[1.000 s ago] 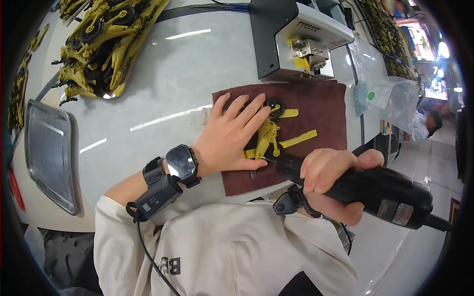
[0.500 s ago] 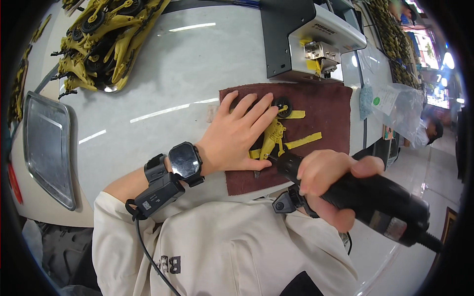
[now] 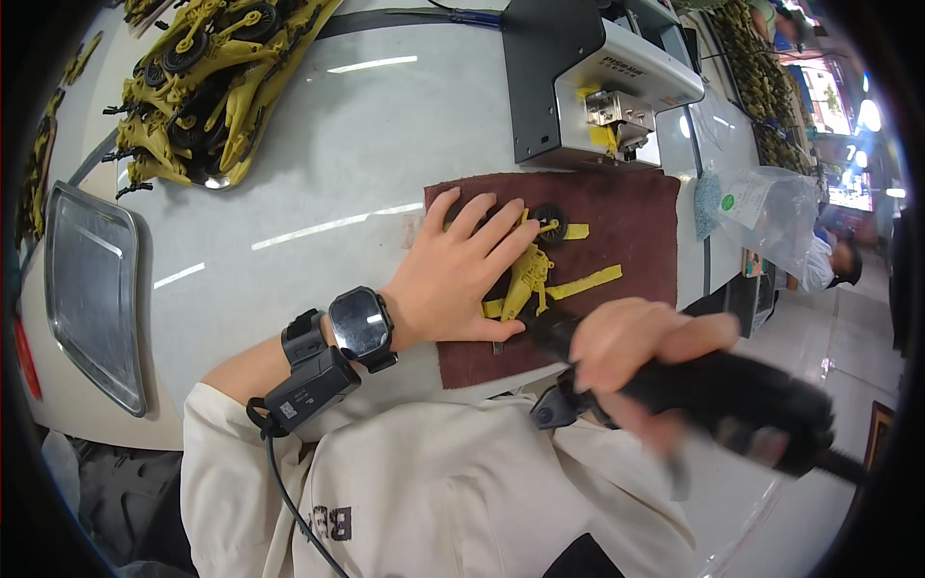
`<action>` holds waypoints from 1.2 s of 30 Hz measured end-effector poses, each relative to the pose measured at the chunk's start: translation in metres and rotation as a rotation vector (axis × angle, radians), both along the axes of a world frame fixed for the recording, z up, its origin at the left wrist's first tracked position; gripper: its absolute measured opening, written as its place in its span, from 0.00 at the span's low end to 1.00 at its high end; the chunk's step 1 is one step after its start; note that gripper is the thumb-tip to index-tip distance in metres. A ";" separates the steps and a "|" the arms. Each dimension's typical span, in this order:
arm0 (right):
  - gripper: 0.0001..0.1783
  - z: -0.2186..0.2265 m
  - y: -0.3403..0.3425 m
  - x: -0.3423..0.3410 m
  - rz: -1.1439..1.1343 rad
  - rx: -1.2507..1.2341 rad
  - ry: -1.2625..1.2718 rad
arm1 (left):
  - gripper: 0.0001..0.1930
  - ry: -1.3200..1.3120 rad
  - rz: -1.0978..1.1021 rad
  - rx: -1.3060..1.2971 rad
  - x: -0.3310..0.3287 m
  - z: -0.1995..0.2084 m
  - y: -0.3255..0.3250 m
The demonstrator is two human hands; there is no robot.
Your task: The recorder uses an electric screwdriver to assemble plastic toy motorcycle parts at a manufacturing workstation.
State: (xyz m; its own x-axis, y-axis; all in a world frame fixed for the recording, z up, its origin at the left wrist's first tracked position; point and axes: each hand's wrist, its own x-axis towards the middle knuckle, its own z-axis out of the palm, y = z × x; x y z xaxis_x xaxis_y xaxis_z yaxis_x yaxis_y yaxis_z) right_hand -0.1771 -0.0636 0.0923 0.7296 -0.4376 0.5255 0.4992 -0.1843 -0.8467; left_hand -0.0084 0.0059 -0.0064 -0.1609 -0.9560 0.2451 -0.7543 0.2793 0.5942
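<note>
A yellow and black toy motorcycle (image 3: 526, 279) lies on its side on a maroon cloth (image 3: 631, 222). My left hand (image 3: 453, 265) rests flat over its left part, fingers spread, thumb stretched along the near end; part of the toy is hidden under the palm. In my right hand (image 3: 641, 347), fingers wrapped round it, is a black corded electric screwdriver (image 3: 747, 400). Its nose meets the near end of the toy by my left thumb, but the bit itself cannot be made out. My right hand and the tool are smeared by motion.
Beyond the cloth stands a grey and black machine (image 3: 617, 91) with a metal feed. More yellow motorcycles (image 3: 207, 96) are piled at the back left. A metal tray (image 3: 92, 299) lies at the left; a clear plastic bag (image 3: 766, 217) is on the right.
The screwdriver and my right hand have shifted slightly left and are now blurred; a right-hand finger has moved down. My left hand keeps its place on the toy. The view has shifted a little.
</note>
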 end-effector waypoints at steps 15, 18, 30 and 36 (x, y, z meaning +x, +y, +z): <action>0.48 -0.016 -0.061 0.025 -0.483 0.173 -0.145 | 0.48 -0.059 -0.003 -0.010 -0.003 0.008 -0.004; 0.56 -0.004 -0.062 0.026 -0.458 0.222 -0.139 | 0.49 -0.054 -0.015 -0.008 -0.003 0.009 -0.007; 0.46 0.002 -0.061 0.025 -0.327 0.246 -0.158 | 0.47 -0.038 -0.022 -0.028 -0.001 0.010 -0.005; 0.46 -0.001 -0.060 0.025 -0.397 0.244 -0.154 | 0.47 -0.021 -0.025 -0.034 -0.001 0.009 -0.004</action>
State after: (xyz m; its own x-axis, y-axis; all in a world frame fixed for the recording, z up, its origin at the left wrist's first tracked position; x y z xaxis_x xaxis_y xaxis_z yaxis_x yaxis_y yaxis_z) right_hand -0.1519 -0.1231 0.0910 0.4038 -0.7901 0.4612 0.5533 -0.1905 -0.8109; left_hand -0.0090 0.0015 0.0025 -0.1896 -0.9430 0.2737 -0.7589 0.3176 0.5685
